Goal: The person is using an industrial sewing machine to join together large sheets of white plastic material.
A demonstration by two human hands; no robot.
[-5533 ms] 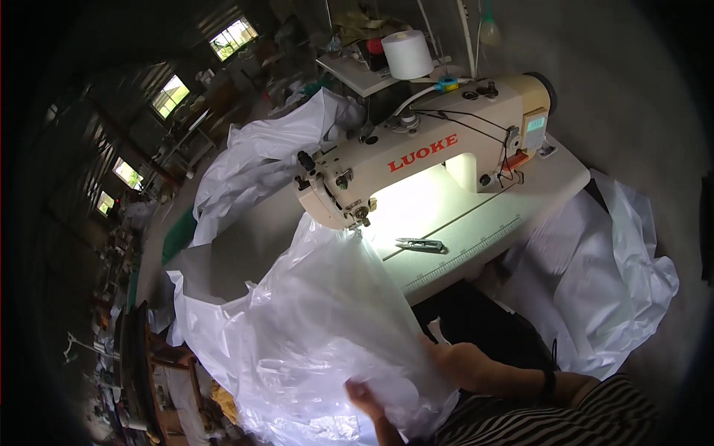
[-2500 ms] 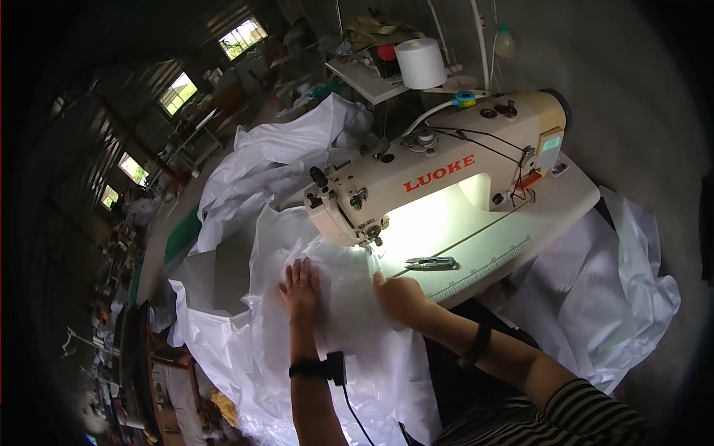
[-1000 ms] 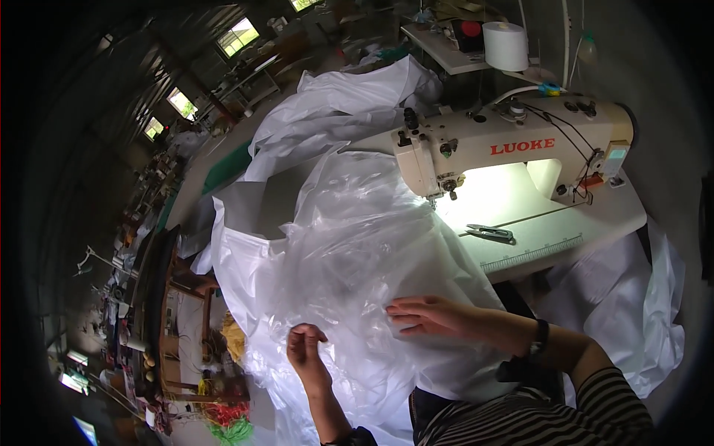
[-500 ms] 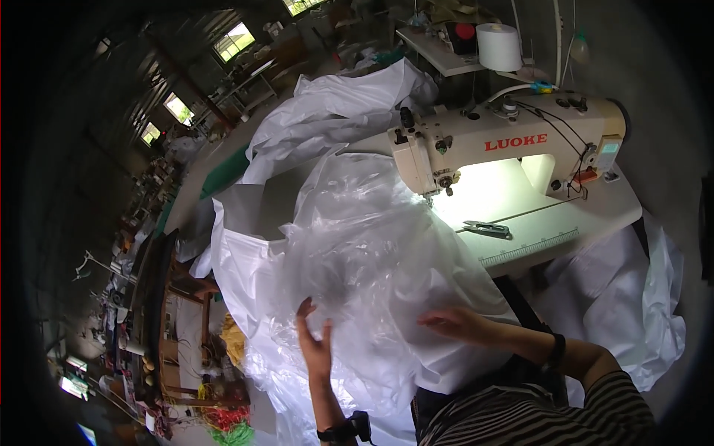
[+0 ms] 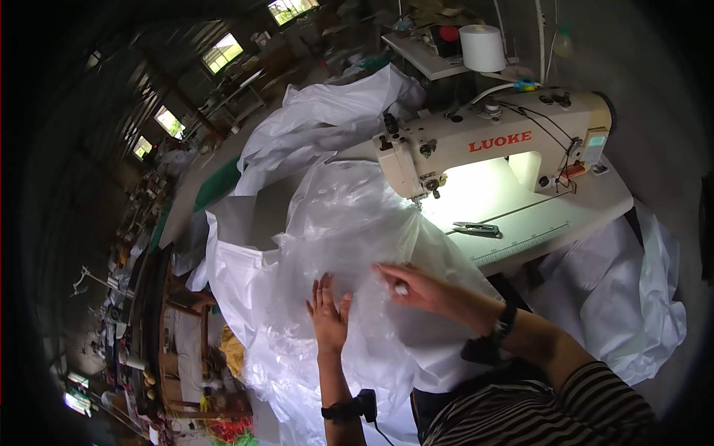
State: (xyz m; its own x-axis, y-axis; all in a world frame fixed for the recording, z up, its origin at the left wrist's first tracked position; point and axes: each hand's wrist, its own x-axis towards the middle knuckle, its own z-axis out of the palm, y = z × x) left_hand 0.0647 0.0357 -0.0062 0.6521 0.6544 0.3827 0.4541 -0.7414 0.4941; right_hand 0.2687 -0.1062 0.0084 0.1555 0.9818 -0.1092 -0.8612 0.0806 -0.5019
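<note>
Lit worktop [image 5: 554, 210]: sheeting [image 5: 349, 238] reaches the machine [image 5: 491, 145], not yet clear of it; left hand [image 5: 328, 316] spread over the sheeting, right hand [image 5: 418, 287] curled, grip unclear.

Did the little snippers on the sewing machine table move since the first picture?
No. Judged against the ruler marks on the machine bed, the snippers lie in the same spot, shifted no way at all; only the view moved.
</note>
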